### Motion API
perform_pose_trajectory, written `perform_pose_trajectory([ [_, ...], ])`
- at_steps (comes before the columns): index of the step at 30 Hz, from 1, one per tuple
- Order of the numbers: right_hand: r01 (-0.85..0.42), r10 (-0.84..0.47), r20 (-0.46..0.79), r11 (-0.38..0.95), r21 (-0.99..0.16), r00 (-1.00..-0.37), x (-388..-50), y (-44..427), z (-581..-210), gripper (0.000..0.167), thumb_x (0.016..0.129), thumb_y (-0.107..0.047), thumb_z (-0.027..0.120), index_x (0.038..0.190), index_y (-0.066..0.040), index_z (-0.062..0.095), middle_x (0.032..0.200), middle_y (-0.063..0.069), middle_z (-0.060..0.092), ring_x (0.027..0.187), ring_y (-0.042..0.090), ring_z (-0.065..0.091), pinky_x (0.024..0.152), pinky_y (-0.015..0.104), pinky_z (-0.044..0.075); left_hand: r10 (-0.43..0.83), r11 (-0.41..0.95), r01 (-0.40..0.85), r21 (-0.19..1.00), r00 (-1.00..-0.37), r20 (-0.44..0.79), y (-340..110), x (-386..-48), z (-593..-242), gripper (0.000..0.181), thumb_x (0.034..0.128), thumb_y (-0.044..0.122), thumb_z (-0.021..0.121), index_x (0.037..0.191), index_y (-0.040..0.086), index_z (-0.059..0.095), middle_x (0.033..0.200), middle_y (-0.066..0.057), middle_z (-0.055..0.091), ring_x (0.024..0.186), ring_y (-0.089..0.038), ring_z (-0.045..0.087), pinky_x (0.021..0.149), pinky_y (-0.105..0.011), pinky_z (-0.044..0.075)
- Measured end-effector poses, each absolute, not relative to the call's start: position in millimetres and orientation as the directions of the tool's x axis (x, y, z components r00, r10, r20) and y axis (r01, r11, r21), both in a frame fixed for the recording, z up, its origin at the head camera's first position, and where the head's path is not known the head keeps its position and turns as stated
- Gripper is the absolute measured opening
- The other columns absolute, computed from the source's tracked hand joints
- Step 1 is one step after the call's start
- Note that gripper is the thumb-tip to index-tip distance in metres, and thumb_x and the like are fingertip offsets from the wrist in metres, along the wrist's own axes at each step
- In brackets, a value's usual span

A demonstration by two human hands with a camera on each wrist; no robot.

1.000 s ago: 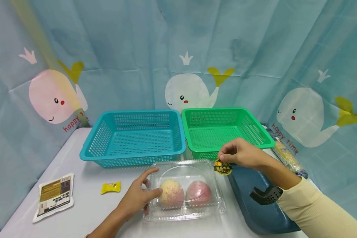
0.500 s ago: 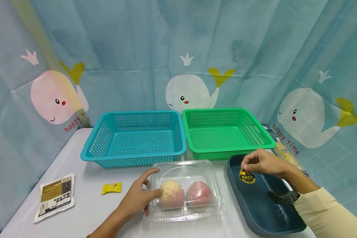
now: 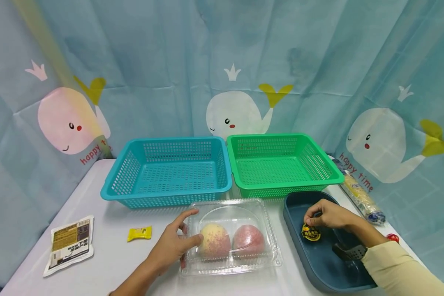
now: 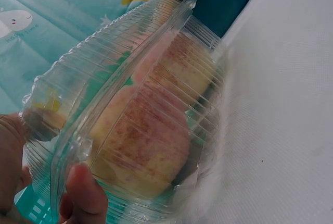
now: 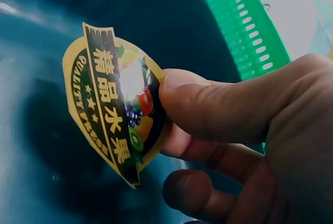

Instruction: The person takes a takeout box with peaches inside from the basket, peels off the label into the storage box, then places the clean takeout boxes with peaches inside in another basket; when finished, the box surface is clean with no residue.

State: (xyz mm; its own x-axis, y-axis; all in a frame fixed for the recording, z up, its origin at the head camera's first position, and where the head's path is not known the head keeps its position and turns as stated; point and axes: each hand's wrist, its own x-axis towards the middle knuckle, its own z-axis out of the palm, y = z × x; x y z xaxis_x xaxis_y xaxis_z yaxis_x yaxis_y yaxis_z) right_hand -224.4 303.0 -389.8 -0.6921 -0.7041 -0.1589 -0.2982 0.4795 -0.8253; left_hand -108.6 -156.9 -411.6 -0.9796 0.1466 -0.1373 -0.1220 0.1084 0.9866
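My right hand (image 3: pixel 327 214) pinches a round black-and-gold fruit sticker (image 5: pixel 112 104) by its edge, between thumb and fingers. The sticker hangs inside the dark blue tray (image 3: pixel 307 257), above its floor. At the left end of a clear plastic clamshell box (image 3: pixel 231 266), my left hand (image 3: pixel 174 242) grips the side, with the thumb on the lid. Two round peach-like fruits lie in the closed box: a yellow one with pink specks (image 3: pixel 214 240) and a pink one (image 3: pixel 248 239). In the left wrist view the ribbed box wall (image 4: pixel 78 114) lies between the fingers.
A blue basket (image 3: pixel 166 197) and a green basket (image 3: pixel 285 190) stand side by side behind the box. A yellow wrapped snack (image 3: pixel 139 233) and a flat packet (image 3: pixel 70 244) lie at left. A long bag (image 3: pixel 360 197) and a red item (image 3: pixel 393 237) lie beyond the tray.
My right hand has carried the sticker rightward and down, from beside the box's right edge into the dark blue tray. The left hand and box have stayed put.
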Motion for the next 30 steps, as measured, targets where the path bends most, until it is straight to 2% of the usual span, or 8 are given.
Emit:
perform_pose_trajectory([
  [3,-0.34,-0.707,-0.139,0.491,-0.802,-0.693,-225.5,305.4,-395.0,0.01,0.093,-0.006,0.063,0.09,-0.003,0.072,0.084,0.004,0.068,0.072,0.015,0.061,0.06,0.031,0.054,0.145,0.11,-0.12,0.987,-0.98,-0.136,-156.9,-108.5,-410.9,0.072,0.0803,0.013,0.078,0.143,0.019,0.044,0.095,-0.015,0.032,0.042,-0.012,0.031,0.031,-0.034,0.046],
  [11,-0.437,-0.728,-0.084,0.495,-0.751,-0.681,-228.1,307.4,-402.2,0.01,0.092,-0.005,0.064,0.087,-0.004,0.072,0.081,0.001,0.068,0.07,0.012,0.062,0.06,0.029,0.054,0.139,0.12,-0.118,0.986,-0.981,-0.134,-157.4,-108.1,-411.2,0.072,0.0798,0.013,0.078,0.142,0.02,0.045,0.096,-0.016,0.032,0.044,-0.012,0.033,0.031,-0.038,0.047],
  [16,-0.414,-0.665,-0.112,0.577,-0.704,-0.738,-227.1,305.4,-400.3,0.011,0.092,-0.009,0.065,0.096,-0.003,0.073,0.092,0.005,0.069,0.082,0.018,0.064,0.066,0.03,0.055,0.141,0.122,-0.118,0.986,-0.981,-0.135,-157.4,-107.8,-411.4,0.072,0.0797,0.013,0.079,0.142,0.02,0.045,0.097,-0.016,0.032,0.045,-0.012,0.033,0.031,-0.038,0.047],
  [19,-0.398,-0.613,-0.119,0.635,-0.662,-0.781,-224.8,303.3,-394.5,0.018,0.091,-0.014,0.067,0.105,-0.002,0.071,0.103,0.009,0.068,0.093,0.026,0.063,0.071,0.03,0.054,0.141,0.122,-0.117,0.985,-0.981,-0.134,-157.2,-107.8,-411.4,0.071,0.0798,0.013,0.079,0.142,0.02,0.045,0.096,-0.016,0.032,0.044,-0.012,0.034,0.031,-0.038,0.047],
  [22,-0.411,-0.592,-0.089,0.652,-0.637,-0.801,-221.7,301.8,-384.4,0.024,0.092,-0.016,0.067,0.11,0.0,0.069,0.107,0.013,0.067,0.098,0.031,0.062,0.073,0.031,0.054,0.142,0.122,-0.117,0.986,-0.981,-0.134,-157.1,-107.8,-411.2,0.071,0.0799,0.013,0.079,0.142,0.02,0.045,0.096,-0.016,0.032,0.044,-0.012,0.033,0.031,-0.036,0.047],
  [26,-0.465,-0.601,-0.004,0.621,-0.631,-0.799,-217.3,300.0,-367.0,0.023,0.093,-0.015,0.066,0.11,0.001,0.068,0.104,0.012,0.067,0.088,0.023,0.064,0.067,0.03,0.054,0.143,0.122,-0.119,0.985,-0.98,-0.136,-156.8,-108.1,-411.1,0.071,0.0799,0.013,0.078,0.143,0.02,0.045,0.095,-0.015,0.032,0.042,-0.012,0.032,0.031,-0.035,0.046],
  [30,-0.517,-0.608,0.08,0.59,-0.62,-0.79,-212.4,297.0,-350.9,0.018,0.092,-0.011,0.066,0.108,-0.002,0.07,0.097,0.001,0.067,0.074,0.013,0.061,0.059,0.028,0.052,0.141,0.122,-0.122,0.985,-0.98,-0.139,-156.4,-108.7,-411.1,0.072,0.0798,0.013,0.079,0.143,0.02,0.045,0.095,-0.015,0.032,0.041,-0.012,0.032,0.031,-0.034,0.046],
])
